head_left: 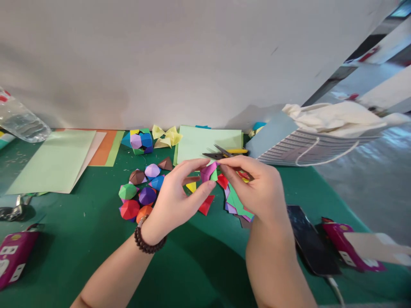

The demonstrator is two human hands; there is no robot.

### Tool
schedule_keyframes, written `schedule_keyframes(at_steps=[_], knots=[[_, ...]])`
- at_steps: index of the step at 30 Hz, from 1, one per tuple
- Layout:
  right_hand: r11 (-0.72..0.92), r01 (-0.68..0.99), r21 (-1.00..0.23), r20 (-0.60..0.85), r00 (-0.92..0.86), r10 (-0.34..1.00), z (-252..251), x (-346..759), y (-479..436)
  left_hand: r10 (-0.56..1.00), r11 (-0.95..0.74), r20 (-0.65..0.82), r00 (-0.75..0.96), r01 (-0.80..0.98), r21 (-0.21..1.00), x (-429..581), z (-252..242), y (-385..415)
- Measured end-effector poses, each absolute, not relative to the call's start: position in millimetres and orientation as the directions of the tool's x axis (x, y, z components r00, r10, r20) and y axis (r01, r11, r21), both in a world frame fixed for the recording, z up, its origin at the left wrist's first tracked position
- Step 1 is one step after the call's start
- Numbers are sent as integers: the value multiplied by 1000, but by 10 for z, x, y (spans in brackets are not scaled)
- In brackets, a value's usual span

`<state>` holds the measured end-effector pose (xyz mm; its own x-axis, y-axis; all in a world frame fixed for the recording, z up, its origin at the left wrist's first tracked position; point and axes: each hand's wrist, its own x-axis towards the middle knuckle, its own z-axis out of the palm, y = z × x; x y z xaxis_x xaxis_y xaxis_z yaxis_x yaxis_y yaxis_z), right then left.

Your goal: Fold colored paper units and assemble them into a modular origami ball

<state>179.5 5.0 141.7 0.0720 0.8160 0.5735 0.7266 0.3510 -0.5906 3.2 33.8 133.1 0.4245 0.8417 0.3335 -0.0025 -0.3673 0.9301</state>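
A small folded paper piece, purple with some green, is held up over the middle of the table. My left hand, with a dark bead bracelet at the wrist, pinches its left side. Thumb and forefinger of my right hand close on its upper right corner. Below and around lie a red folded paper piece, a yellow one and a stack of coloured paper pieces, partly behind my right hand. Several faceted paper shapes, among them a red one and a green one, sit left of my left hand.
Paper sheets lie at the left, near a water bottle. Scissors rest on pale green sheets. A multicoloured paper ball stands at the back. A paper bag, phone and magenta power strip occupy the right.
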Motion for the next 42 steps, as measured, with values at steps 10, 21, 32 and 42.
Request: schedule_keyframes(at_steps=[10,21,32,42], knots=[[329,670,-665,486,53,873,1422,1839,29,675,-735,627,389,289,613,76,1229,350],[425,727,-539,580,-46,813,1431,1838,20,670,-742,610,423,350,572,99,1195,350],[354,735,-578,555,37,831,1356,1814,90,880,52,34,474,-168,984,119,1125,562],[383,673,-633,552,46,832,1307,1766,159,864,252,-74,498,-301,920,128,1114,587]])
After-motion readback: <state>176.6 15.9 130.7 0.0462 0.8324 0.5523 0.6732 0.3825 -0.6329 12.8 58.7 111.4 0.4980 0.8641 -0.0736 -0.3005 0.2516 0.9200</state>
